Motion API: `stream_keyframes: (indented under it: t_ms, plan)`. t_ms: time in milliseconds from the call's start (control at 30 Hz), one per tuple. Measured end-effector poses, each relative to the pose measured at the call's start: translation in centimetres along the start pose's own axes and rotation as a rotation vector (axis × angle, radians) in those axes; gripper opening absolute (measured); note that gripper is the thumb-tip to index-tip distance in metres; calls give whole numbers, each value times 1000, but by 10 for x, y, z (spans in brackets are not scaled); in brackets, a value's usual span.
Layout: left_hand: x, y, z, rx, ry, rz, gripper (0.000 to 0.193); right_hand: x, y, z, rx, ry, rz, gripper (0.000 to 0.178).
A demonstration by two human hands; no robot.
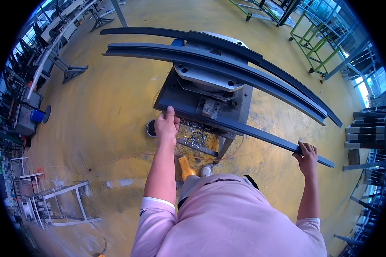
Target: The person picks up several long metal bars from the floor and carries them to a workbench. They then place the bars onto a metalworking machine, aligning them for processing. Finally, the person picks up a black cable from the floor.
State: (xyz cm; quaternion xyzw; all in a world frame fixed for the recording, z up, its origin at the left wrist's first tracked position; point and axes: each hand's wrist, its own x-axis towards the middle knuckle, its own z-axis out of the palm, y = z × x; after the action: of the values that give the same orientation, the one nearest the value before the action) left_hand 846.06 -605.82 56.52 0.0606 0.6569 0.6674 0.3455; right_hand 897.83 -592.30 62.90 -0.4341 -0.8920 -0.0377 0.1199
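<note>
A long dark metal profile bar [253, 132] runs across in front of me, slanting down to the right. Near its left end my left hand [167, 125] is closed on it, thumb on top. Toward the other end my right hand [306, 155] grips the same bar, its tip sticking out past my fingers. Just beyond the bar stands a heavy steel press die [209, 76] on a dark base plate [169, 92]. Two longer profiles lie across the die: a grey channelled one [158, 52] and a black one [150, 31] behind it.
Small metal scraps [195, 136] litter a shelf under the base plate. A round dark container [151, 128] stands at its left, an orange object [186, 168] by my feet. Cables cross the yellow floor. A metal frame [68, 201] stands lower left, green wheeled racks [315, 47] upper right.
</note>
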Motion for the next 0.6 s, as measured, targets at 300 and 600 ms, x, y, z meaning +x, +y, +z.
stream_keyframes:
  t_ms: [300, 600]
  plan:
    - [5, -1, -7, 69, -49, -37, 44, -93, 147, -16, -350, 68, 573, 56]
    - [11, 16, 10, 14, 2, -27, 42, -161, 258, 30, 781, 198, 1014, 37]
